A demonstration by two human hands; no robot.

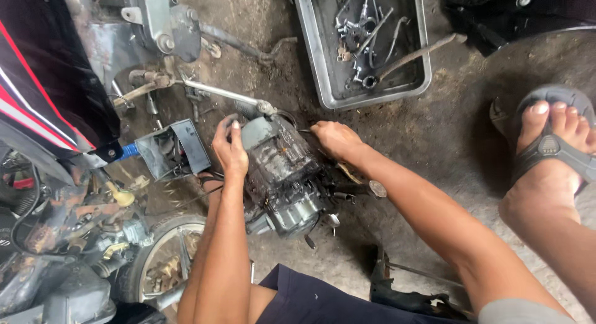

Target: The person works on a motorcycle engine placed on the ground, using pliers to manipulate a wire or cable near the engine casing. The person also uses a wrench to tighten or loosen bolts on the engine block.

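A grimy grey motorcycle engine (pixel 282 178) lies on the dirt floor in front of me. My left hand (pixel 230 147) grips the engine's upper left edge, fingers curled over its top. At the engine's upper right side, my right hand (pixel 335 139) is closed around a thin tool whose tip pokes out toward the engine; most of the tool is hidden in the fist. A chrome lever (pixel 223 93) runs across just above the engine.
A grey metal tray (pixel 424 51) holding several bolts and tools sits at the top. A stripped motorcycle frame (pixel 74 193) and wheel (pixel 162 256) stand on the left, with an open battery box (pixel 174 149). My sandalled foot (pixel 549 150) rests at right.
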